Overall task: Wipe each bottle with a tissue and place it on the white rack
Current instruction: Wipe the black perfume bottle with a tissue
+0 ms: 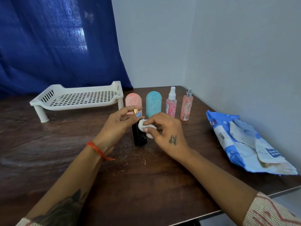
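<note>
I see left grip (117, 123) pinching black bottle (139, 136) by its gold cap | right grip (164, 128) pressing tissue (144, 126) on it | bottle's upper body hidden, label unreadable | white rack (78, 98) bare

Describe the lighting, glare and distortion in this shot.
Head view: daylight glows through the blue curtain, soft even light elsewhere; faint sheen on the dark table; wide-angle bending toward the edges; the black bottle label is too blurred to read.

Orange wrist thread (97, 150), patterned sleeves (270, 212)
</note>
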The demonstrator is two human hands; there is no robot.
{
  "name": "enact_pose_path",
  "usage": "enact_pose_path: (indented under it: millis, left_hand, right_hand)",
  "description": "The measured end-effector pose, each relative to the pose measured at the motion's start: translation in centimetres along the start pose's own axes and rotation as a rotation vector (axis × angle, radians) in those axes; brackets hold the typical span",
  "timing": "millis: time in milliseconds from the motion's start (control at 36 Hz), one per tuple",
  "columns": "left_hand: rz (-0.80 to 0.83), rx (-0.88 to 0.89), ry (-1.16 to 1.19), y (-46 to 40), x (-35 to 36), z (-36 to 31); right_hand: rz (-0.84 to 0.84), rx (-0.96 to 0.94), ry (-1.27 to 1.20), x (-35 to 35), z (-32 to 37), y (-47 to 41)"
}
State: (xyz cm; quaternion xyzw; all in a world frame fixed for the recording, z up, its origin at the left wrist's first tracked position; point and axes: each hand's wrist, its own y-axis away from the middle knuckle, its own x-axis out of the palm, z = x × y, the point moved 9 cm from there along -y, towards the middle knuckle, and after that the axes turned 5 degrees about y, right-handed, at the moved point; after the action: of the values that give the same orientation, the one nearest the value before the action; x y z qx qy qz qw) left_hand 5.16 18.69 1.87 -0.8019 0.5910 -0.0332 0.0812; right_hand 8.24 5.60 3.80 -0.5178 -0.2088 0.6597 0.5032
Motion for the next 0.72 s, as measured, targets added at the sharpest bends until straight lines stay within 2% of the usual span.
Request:
enact_pose_path:
  millis: [139, 250, 333, 500, 611, 722]
  left_hand:
    - [-0.047, -0.011, 0.015, 0.1, -0.3, 0.0]
    - [-0.073, -0.005, 0.05, 0.1, -0.6, 0.1]
    - [-0.08, -0.005, 0.043, -0.1, -0.7, 0.3]
    - [-0.094, -0.01, 0.055, -0.2, -0.8, 0.4]
    - [-0.117, -0.022, 0.051, -0.3, -1.0, 0.6]
    - [-0.137, -0.038, 0.026, -0.4, -1.5, 0.9]
  right_hand:
    - [-0.091, -0.022, 0.044, -1.0, 0.4, -0.1]
    - [0.086, -0.115, -0.018, 0.7, 1.6, 0.4]
    - [0.146, -0.087, -0.028, 1.3, 1.4, 0.4]
    - [0.075, 0.016, 0.005, 0.6, -0.1, 0.2]
    - [0.007, -0.018, 0.001, -0.2, 0.5, 0.0]
    - [0.167, -0.072, -0.044, 1.3, 1.3, 0.4]
